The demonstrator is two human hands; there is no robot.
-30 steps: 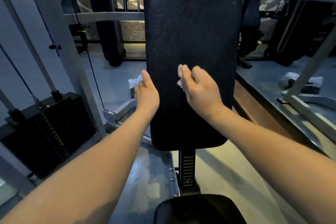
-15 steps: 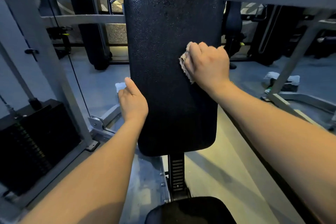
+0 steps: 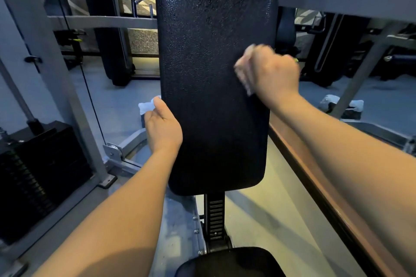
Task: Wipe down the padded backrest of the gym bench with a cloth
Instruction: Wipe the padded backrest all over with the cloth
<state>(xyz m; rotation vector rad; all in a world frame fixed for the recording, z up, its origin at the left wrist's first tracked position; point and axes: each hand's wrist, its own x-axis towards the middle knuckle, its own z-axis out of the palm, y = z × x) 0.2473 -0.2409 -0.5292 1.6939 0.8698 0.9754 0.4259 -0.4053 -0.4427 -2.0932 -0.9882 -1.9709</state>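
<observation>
The cloth (image 3: 242,74), light, limp and prone to bunching, sits against the right edge of the padded backrest (image 3: 213,96), a firm, grainy pad, in the right hand (image 3: 273,73), whose grip seems clamped on it though blur smears the fingers. The left hand (image 3: 163,127) has its grip clasped round the pad's left edge; a steel frame (image 3: 51,87) and weight stack (image 3: 33,177) crowd that side.

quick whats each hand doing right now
left hand: grips the backrest by its left edge, fingers hidden behind.
right hand: curled round the cloth, pressed on the backrest; blurred.
</observation>
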